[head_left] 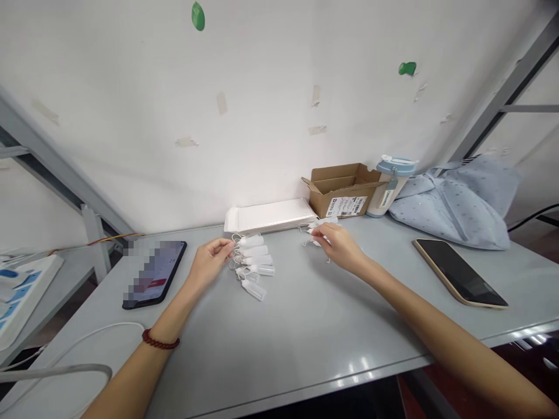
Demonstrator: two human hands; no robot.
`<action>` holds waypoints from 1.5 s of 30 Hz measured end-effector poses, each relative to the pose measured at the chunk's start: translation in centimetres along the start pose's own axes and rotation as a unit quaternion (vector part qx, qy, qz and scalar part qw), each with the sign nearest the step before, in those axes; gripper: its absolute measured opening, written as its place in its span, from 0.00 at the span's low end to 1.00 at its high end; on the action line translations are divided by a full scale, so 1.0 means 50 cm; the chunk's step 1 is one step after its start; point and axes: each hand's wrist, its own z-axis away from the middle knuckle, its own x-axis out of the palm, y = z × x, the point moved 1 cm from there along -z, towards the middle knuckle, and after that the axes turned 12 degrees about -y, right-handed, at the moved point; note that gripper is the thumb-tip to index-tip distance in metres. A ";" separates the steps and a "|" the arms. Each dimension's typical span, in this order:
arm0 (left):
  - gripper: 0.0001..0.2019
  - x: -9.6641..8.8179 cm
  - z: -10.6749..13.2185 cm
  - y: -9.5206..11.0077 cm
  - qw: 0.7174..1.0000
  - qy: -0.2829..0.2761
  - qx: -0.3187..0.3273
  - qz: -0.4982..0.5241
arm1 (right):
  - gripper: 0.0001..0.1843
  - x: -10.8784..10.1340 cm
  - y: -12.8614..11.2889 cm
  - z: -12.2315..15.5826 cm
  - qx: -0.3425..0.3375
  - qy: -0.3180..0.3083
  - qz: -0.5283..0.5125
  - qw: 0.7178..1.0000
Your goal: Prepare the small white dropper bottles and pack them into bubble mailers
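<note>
Small translucent plastic tubes [255, 251] with white caps and string loops lie in an overlapping row on the grey table. My left hand [209, 260], with a red-brown beaded bracelet on its wrist, is closed in a pinch at the string loops on the row's left side. Whatever sits between those fingertips is too small to make out. Farther right, my right hand [337, 243] also pinches, over a second group of similar white tubes [326, 221]. That hand partly covers the group, and what its fingertips hold is hidden.
Behind the tubes lies a stack of white padded envelopes [268, 215]. Along the wall stand an open cardboard box [347, 201], a blue-lidded cup [384, 192] and a light blue fabric bag [454, 203]. One phone [157, 273] lies left, another phone [458, 272] right. A white cable [91, 333] crosses front left.
</note>
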 end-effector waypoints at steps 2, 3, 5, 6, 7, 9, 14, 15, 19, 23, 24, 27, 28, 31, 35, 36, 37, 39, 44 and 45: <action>0.17 0.003 -0.001 -0.002 1.000 -0.012 -0.005 0.001 | 0.09 -0.002 0.014 -0.003 0.010 -0.014 0.027 0.999; 0.17 0.004 -0.001 -0.003 1.000 -0.015 -0.008 0.000 | 0.09 -0.003 0.020 -0.004 0.018 -0.022 0.039 0.999; 0.17 0.005 -0.002 -0.005 1.000 -0.018 -0.015 -0.005 | 0.09 -0.002 0.032 -0.006 0.033 -0.039 0.059 0.997; 0.16 0.005 -0.003 -0.007 1.000 -0.016 -0.020 -0.010 | 0.09 -0.002 0.037 -0.006 0.039 -0.045 0.066 0.996; 0.16 0.005 -0.003 -0.008 0.999 -0.013 -0.026 -0.016 | 0.09 -0.001 0.042 -0.007 0.044 -0.050 0.070 0.995; 0.16 0.005 -0.004 -0.009 0.999 -0.005 -0.033 -0.021 | 0.09 0.001 0.049 -0.008 0.047 -0.057 0.074 0.994; 0.15 0.007 -0.002 -0.004 0.999 0.002 -0.042 -0.005 | 0.08 0.005 0.055 -0.009 0.056 -0.079 0.085 0.992; 0.15 0.007 -0.001 -0.003 0.999 0.004 -0.045 -0.002 | 0.07 0.006 0.055 -0.009 0.058 -0.084 0.087 0.991; 0.16 0.006 0.001 -0.002 0.998 0.022 -0.051 0.012 | 0.06 0.010 0.054 -0.010 0.062 -0.097 0.096 0.989; 0.15 0.001 0.001 -0.003 0.998 0.050 -0.041 0.023 | 0.06 0.014 0.055 -0.010 0.067 -0.110 0.101 0.986; 0.14 0.000 0.002 -0.004 0.998 0.057 -0.034 0.024 | 0.06 0.015 0.056 -0.010 0.069 -0.112 0.102 0.986; 0.13 0.001 0.006 -0.002 0.997 0.078 -0.005 0.009 | 0.06 0.016 0.054 -0.009 0.067 -0.118 0.101 0.986; 0.13 0.003 0.009 0.001 0.996 0.085 0.006 -0.004 | 0.06 0.016 0.053 -0.009 0.065 -0.120 0.100 0.986; 0.14 0.016 0.022 0.016 0.993 0.102 0.042 -0.052 | 0.06 0.016 0.047 -0.008 0.063 -0.124 0.097 0.986; 0.13 0.041 0.046 0.046 0.993 0.072 0.074 -0.065 | 0.07 0.014 0.036 -0.008 0.059 -0.117 0.085 0.988; 0.12 0.047 0.052 0.052 0.993 0.059 0.076 -0.061 | 0.07 0.014 0.032 -0.007 0.058 -0.114 0.082 0.988; 0.12 0.053 0.058 0.058 0.994 0.049 0.079 -0.058 | 0.07 0.014 0.027 -0.006 0.055 -0.110 0.077 0.989; 0.11 0.064 0.069 0.065 0.995 0.028 0.083 -0.053 | 0.07 0.014 0.016 -0.003 0.041 -0.100 0.056 0.993; 0.13 0.092 0.083 0.067 0.994 -0.072 0.064 -0.043 | 0.06 0.018 -0.023 0.011 -0.038 -0.062 -0.013 0.997; 0.14 0.098 0.084 0.066 0.992 -0.100 0.056 -0.044 | 0.05 0.019 -0.032 0.014 -0.055 -0.056 -0.018 0.997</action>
